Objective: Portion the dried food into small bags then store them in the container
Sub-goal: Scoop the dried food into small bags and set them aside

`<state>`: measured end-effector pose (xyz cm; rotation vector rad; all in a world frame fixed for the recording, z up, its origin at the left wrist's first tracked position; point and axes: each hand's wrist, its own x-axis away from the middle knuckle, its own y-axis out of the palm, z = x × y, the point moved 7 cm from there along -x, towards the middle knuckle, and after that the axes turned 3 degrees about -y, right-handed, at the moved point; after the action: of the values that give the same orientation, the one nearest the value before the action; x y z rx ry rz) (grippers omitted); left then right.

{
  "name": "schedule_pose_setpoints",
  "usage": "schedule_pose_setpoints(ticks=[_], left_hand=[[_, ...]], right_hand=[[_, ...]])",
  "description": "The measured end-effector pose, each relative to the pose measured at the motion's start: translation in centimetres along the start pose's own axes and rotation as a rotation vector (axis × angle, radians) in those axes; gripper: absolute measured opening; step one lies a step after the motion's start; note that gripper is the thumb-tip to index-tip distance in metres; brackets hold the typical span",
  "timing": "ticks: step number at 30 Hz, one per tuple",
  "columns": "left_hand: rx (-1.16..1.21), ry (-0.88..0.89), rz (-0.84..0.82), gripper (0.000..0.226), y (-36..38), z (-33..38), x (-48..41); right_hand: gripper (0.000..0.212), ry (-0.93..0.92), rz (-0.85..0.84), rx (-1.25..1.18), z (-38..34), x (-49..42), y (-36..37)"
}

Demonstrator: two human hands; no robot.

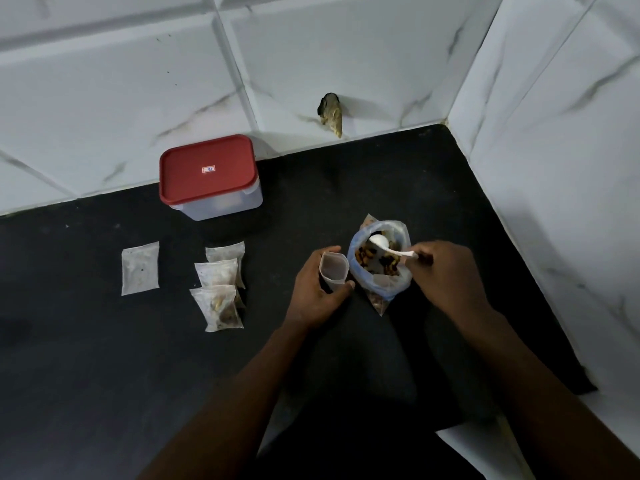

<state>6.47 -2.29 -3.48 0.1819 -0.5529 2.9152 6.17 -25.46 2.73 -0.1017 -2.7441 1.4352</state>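
Dried food (370, 259), in brown and yellowish pieces, sits in a large clear plastic bag (388, 285) that stands open on the black countertop (104, 341), near the corner of the white marbled wall tiles (346, 46). The right hand (446, 275) pinches the handle of a white plastic spoon (381, 245) between curled fingers and thumb, and the spoon's bowl lies inside the bag's mouth over the food. Just beside the big bag, on its left, the left hand (317, 292) curls round an empty small bag (333, 271) and holds it upright with its mouth spread open. Further left, three filled small bags (220, 285) lie overlapping in a short row. One flat small bag (140, 268) lies by itself, well apart from them and further left again. Behind these, against the wall, stands the clear container (221, 202) with its red lid (207, 168) closed
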Motion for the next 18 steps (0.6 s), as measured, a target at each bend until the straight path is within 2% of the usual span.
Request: schedule_pose_setpoints(ticks=[2,5,10,18], left_hand=[[-0.002,-0.015,-0.001,0.057,0.2,-0.4,0.0],[-0.023,-0.068,-0.027,0.053,0.6,-1.3,0.1],[-0.090,-0.101,-0.075,0.055,1.0,-2.0,-0.2],[-0.117,-0.119,-0.121,0.058,1.3,-1.9,-0.2]], right_hand=[[0.013,-0.055,-0.013,0.053,0.1,-0.7,0.1],[0.007,-0.096,-0.020,0.093,0.0,-1.5,0.3],[0.014,-0.063,-0.122,0.108,-0.2,-3.5,2.3],[0.021,-0.240,-0.242,0.196,-1.5,-3.4,3.0]])
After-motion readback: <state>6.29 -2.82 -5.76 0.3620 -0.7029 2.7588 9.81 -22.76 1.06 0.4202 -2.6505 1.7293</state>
